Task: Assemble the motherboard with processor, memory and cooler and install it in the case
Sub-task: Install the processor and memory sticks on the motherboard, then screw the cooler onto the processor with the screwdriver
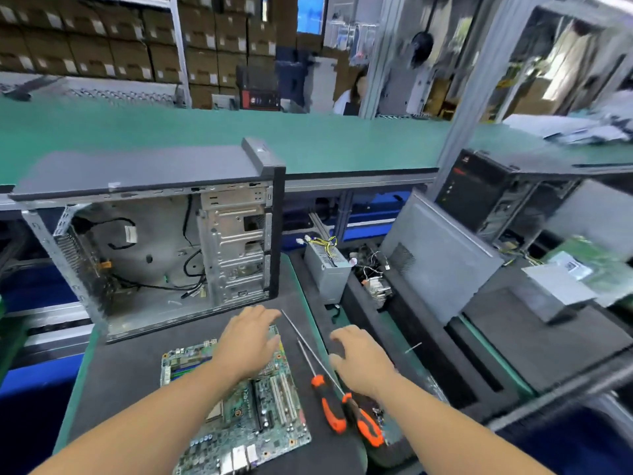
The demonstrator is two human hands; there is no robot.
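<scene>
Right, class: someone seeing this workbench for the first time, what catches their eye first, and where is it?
Probably the two bare hands, left hand over the green motherboard lying flat on the dark mat, right hand open just above two orange-handled screwdrivers beside it. Behind them stands the open computer case, its side off and loose black cables inside. To the right, a grey power supply sits in a foam tray.

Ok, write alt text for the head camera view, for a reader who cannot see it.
Two bare hands, left hand and right hand, reach open and empty over a green motherboard lying flat on a dark mat. Two orange-handled screwdrivers lie beside the board, under the right hand. Behind stands an open computer case with loose cables inside.
</scene>
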